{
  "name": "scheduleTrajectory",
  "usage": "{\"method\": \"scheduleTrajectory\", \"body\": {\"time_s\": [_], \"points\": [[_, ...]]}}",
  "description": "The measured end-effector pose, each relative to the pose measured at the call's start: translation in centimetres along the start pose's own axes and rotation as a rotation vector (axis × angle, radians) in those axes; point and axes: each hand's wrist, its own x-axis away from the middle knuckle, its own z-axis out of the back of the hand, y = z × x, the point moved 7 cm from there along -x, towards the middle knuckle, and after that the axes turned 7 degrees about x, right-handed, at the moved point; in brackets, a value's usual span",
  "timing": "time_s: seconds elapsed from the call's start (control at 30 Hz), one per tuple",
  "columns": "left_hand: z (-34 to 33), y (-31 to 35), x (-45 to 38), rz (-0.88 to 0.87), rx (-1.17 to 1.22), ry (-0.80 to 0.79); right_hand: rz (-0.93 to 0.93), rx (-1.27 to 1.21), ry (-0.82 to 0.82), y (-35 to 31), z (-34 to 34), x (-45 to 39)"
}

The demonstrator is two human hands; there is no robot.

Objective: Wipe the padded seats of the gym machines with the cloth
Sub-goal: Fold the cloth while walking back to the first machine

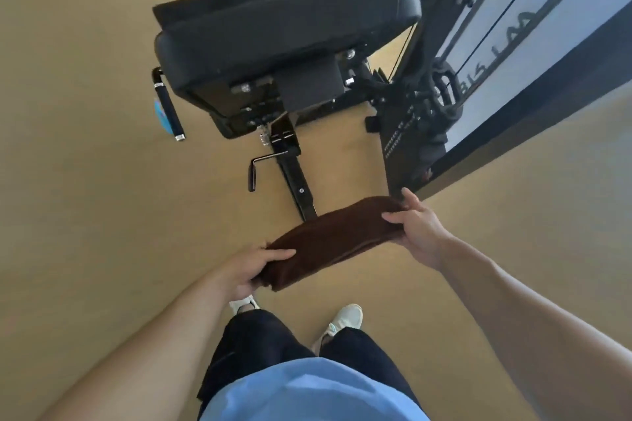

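Note:
A folded dark brown cloth [333, 237] is stretched between both hands at waist height, above the floor. My left hand [254, 267] grips its near left end and my right hand [415, 227] grips its far right end. Ahead stands a black gym machine with a thick black padded seat [287, 27], seen from behind and slightly below, well beyond the cloth. Neither hand touches the pad.
A black support post [295, 178] with a crank handle [254, 169] runs from under the pad toward me. A black grip bar [169, 106] sticks out at the left. Cables, a pulley and a weight stack [441, 89] stand at the right. The floor is tan.

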Motion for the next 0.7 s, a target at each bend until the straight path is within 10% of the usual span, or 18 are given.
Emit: {"method": "scheduleTrajectory", "body": {"time_s": [0.17, 0.37, 0.7], "points": [[3.1, -1.4, -0.7, -0.076, 0.241, 0.254, -0.058, 0.511, -0.319, 3.5, -0.4, -2.7], [5.5, -2.2, -6.1, -0.060, -0.033, 0.210, 0.144, 1.414, -0.298, 6.8, -1.3, -9.9], [7.9, 1.3, -15.3, -0.199, -0.848, 0.507, 0.137, 1.448, 0.180, 8.5, -1.4, -18.6]]}}
